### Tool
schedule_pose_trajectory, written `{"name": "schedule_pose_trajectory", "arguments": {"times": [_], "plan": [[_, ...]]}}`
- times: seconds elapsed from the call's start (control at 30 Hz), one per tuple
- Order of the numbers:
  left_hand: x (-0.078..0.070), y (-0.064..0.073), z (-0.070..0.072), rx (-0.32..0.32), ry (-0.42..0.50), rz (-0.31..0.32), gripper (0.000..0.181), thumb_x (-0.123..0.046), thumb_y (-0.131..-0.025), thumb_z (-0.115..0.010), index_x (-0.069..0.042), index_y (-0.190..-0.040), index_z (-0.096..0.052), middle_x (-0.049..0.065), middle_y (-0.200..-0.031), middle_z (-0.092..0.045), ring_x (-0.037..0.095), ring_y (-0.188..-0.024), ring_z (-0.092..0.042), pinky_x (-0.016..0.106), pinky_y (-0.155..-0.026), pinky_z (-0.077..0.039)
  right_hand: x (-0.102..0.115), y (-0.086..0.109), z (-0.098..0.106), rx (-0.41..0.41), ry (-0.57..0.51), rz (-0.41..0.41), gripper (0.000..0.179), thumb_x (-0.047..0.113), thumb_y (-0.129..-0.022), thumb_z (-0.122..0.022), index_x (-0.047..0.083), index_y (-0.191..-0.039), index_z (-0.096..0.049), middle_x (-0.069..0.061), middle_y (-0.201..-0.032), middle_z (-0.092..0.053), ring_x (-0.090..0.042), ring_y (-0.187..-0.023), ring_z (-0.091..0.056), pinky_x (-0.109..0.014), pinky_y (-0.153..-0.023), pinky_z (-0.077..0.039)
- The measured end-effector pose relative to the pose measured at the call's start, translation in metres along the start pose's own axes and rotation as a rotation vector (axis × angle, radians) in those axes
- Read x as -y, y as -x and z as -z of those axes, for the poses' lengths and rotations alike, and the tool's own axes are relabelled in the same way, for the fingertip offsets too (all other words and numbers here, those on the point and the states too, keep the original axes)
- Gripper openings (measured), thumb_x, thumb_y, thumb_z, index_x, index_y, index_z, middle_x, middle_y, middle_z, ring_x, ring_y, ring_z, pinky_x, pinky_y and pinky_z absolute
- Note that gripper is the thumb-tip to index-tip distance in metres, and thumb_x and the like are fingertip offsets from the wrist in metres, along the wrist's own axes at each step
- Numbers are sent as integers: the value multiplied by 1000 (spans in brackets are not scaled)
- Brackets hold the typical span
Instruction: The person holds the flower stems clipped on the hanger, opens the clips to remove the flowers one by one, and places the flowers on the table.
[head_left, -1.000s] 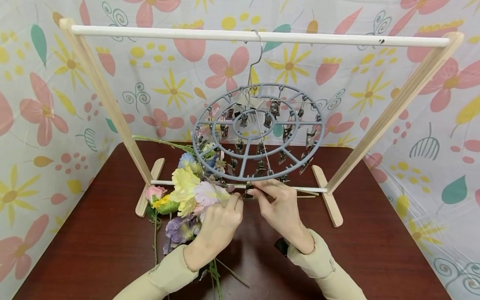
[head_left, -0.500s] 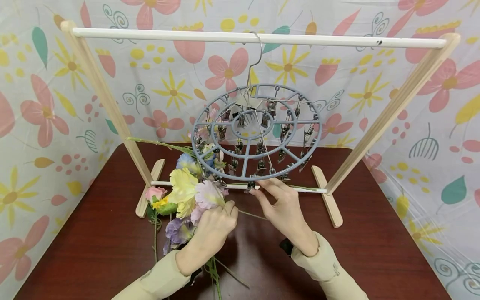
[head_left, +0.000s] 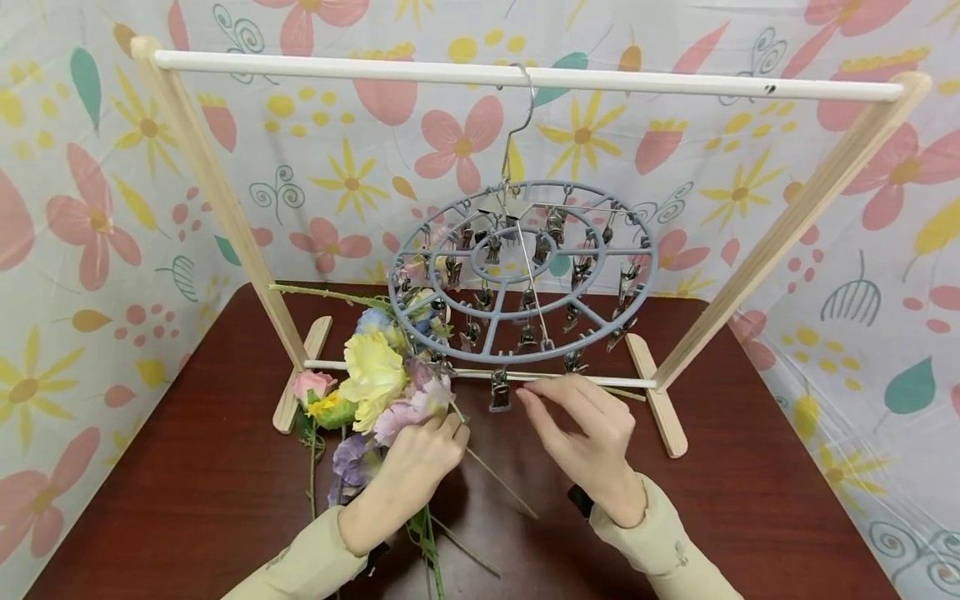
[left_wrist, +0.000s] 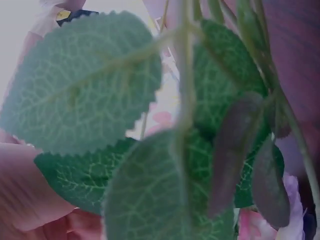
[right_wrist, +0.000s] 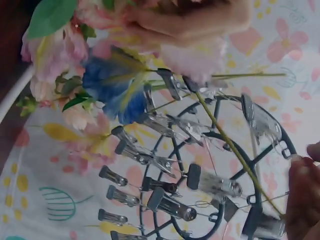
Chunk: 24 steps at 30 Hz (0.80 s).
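Observation:
In the head view my left hand (head_left: 416,458) pinches a pale pink artificial flower (head_left: 412,408), whose thin stem (head_left: 501,482) slants out to the right. My right hand (head_left: 588,429) is just right of a dangling metal clip (head_left: 500,392), thumb and forefinger bent and apart from it, with nothing between them. This clip hangs from the front rim of a round grey clip hanger (head_left: 491,333). In the right wrist view the left hand (right_wrist: 195,22) is among blossoms at the top and my right fingertips (right_wrist: 302,195) are at the right edge. Green leaves (left_wrist: 85,85) fill most of the left wrist view.
A wooden rack (head_left: 795,225) with a white top bar (head_left: 337,67) carries the hanger by its hook. Loose artificial flowers lie left on the dark table (head_left: 187,467), including a yellow bloom (head_left: 371,375), a purple one (head_left: 352,458) and a pink rose (head_left: 311,385).
My right hand has let go of the clip and drawn back right; the clip now hangs free. My left hand has moved down and left with the pink flower, its stem now swung into sight.

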<state>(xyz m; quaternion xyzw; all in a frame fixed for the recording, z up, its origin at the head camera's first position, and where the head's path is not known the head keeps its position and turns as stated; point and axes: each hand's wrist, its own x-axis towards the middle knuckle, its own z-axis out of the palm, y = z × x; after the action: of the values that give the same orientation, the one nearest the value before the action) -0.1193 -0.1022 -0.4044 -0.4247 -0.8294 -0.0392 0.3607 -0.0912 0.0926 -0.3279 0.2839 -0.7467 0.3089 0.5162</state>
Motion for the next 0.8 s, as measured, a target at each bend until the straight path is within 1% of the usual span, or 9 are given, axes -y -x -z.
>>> {"name": "schedule_pose_trajectory", "arguments": {"times": [0.07, 0.1, 0.17, 0.27, 0.37, 0.43, 0.6, 0.67, 0.8], "plan": [[0, 1, -1, 9, 4, -8, 18, 1, -76, -59, -13, -66, -57, 0, -73, -57, 14, -64, -56, 24, -41, -40, 0, -3, 1, -72, -41, 70, 21, 18, -89, -68, -3, -87, -70, -9, -66, -66, -13, -53, -58, -22, -51, -46], [1, 2, -1, 16, 7, -11, 18, 1, -77, -59, -13, -66, -57, 0, -74, -57, 14, -66, -56, 23, -42, -40, 0, -5, 1, -95, -47, 91, 23, 17, -89, -67, -6, -90, -69, -10, -65, -64, -12, -51, -56, -21, -49, -45], [2, 4, -2, 38, 15, -20, 16, 0, -77, -61, -14, -69, -60, -1, -79, -60, 15, -69, -58, 22, -44, -42, -1, -8, 2, -112, -35, 99, 27, 17, -91, -64, -9, -99, -66, -9, -64, -62, -10, -49, -51, -18, -47, -41], [5, 6, -1, 79, 34, -35, 16, 1, -72, -71, -14, -76, -66, 0, -88, -65, 17, -75, -61, 22, -51, -46, -2, -11, 3, -104, 20, 69, 30, 17, -94, -60, -9, -107, -65, -9, -66, -62, -10, -52, -48, -17, -49, -38], [10, 10, -1, 110, 43, -46, 21, 0, -65, -77, -13, -78, -68, 0, -91, -66, 18, -79, -63, 23, -56, -50, -3, -11, 4, -100, 54, 37, 31, 18, -96, -57, -10, -105, -67, -9, -66, -61, -10, -54, -47, -18, -51, -37], [13, 11, -1, 125, 52, -48, 22, 1, -63, -77, -13, -76, -67, -1, -87, -66, 18, -77, -62, 24, -58, -51, -4, -11, 5, -111, 57, 26, 31, 18, -96, -56, -10, -103, -68, -9, -65, -60, -11, -54, -47, -18, -51, -37], [18, 15, 2, 143, 94, -64, 20, 0, -61, -74, -15, -70, -64, -4, -82, -65, 16, -62, -57, 24, -52, -46, -7, -10, 6, -132, 59, -1, 34, 20, -97, -55, -10, -105, -68, -12, -67, -63, -15, -53, -51, -20, -51, -40], [18, 17, 3, 146, 116, -81, 20, -1, -61, -74, -15, -70, -64, -5, -84, -66, 15, -60, -57, 25, -51, -46, -8, -10, 7, -136, 70, -18, 35, 21, -97, -54, -10, -107, -68, -15, -70, -66, -16, -52, -53, -21, -51, -41], [16, 19, 3, 159, 159, -129, 17, -3, -64, -73, -16, -71, -64, -5, -82, -67, 13, -63, -58, 25, -54, -47, -11, -8, 9, -150, 95, -55, 35, 21, -97, -54, -9, -110, -67, -15, -70, -65, -18, -56, -54, -23, -53, -42]]}}
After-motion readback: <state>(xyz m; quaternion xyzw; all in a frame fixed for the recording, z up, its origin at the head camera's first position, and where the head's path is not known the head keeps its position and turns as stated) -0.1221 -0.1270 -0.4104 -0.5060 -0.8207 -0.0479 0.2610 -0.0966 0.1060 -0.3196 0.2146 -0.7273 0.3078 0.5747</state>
